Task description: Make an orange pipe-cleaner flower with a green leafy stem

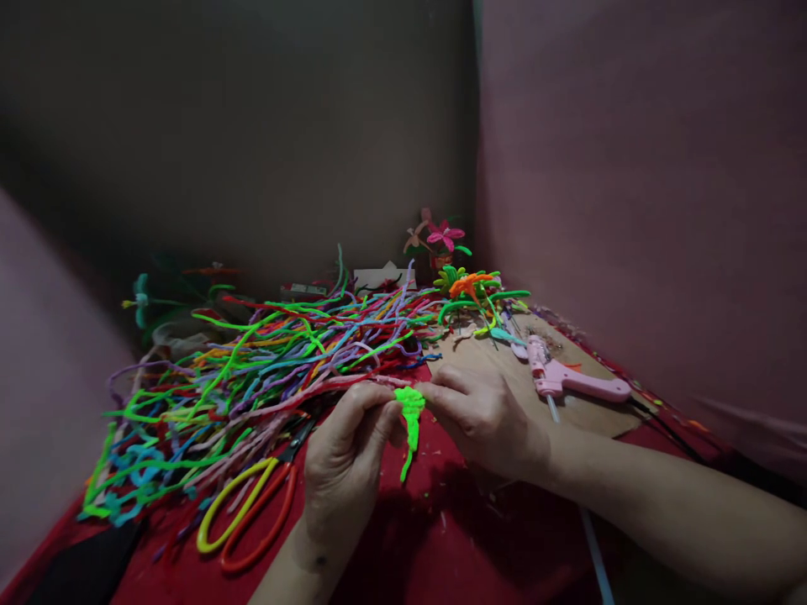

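Between my two hands hangs a bright green pipe-cleaner piece (411, 412), wide and folded at the top, tapering to a single thin tail that points down. My left hand (350, 449) pinches its upper left corner between thumb and fingers. On the other side, the fingers of my right hand (482, 416) are closed at its upper right edge; the thumb there is mostly hidden. Scissors (261, 512) with one yellow and one red handle loop lie left of my left hand, their blades partly under the pipe cleaners.
A large heap of coloured pipe cleaners (271, 361) spreads across the red cloth (435, 546). A pink glue gun (573, 380) rests on cardboard (586, 420) at the right, its cord trailing off. Pipe-cleaner flowers (445, 237) stand at the back, near the walls.
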Demonstrator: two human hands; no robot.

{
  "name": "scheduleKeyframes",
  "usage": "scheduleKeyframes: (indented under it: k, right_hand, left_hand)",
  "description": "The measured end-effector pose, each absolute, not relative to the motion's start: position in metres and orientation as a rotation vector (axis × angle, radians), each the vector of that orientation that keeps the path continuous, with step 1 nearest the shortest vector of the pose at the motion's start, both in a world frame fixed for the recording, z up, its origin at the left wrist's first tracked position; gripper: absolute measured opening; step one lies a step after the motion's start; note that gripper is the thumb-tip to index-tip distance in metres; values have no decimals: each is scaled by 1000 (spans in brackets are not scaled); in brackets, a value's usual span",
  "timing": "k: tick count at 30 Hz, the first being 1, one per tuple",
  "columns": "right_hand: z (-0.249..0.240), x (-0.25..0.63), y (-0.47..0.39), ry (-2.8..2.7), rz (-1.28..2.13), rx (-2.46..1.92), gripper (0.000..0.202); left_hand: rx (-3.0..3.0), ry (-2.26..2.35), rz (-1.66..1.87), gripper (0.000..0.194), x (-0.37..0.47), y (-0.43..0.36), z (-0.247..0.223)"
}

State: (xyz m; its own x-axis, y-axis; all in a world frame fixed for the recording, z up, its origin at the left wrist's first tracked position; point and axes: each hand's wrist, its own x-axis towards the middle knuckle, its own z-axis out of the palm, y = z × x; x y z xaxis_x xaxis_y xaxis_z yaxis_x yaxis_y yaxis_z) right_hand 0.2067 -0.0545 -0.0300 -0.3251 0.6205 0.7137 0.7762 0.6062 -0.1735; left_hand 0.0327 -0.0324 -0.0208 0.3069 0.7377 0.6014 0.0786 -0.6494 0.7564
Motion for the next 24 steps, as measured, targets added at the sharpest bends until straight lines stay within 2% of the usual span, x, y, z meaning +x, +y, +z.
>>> scheduleKeyframes:
  k: [5,10,13,16,18,20,24]
  right_hand:
    - [-31,207,-55,-2066,-176,-1115,26]
    - [-29,207,-56,-2030,49,-1130,25]
    - [-21,207,-53,-1869,368,-1129,21]
    - [-13,206,-49,-1552,900,-1135,23]
    - [-9,205,-47,-1325,1243,-1099,27]
    - [-9,204,-46,-1183,1439,-1061,30]
    - [-14,202,-47,-1182,1497,-1041,27]
  left_hand:
    - [1914,797,1349,7,34,-34,-21]
    - [1824,835,1313,3,38,-37,-19]
    - [1639,801,1295,17,39,-36,-12]
    - [1470,866,1357,30,38,-33,-6]
    - [1449,911,1344,24,37,-31,-4]
    - [1453,924,1262,15,37,-29,-5]
    - [1426,925,1135,14,41,-29,-10]
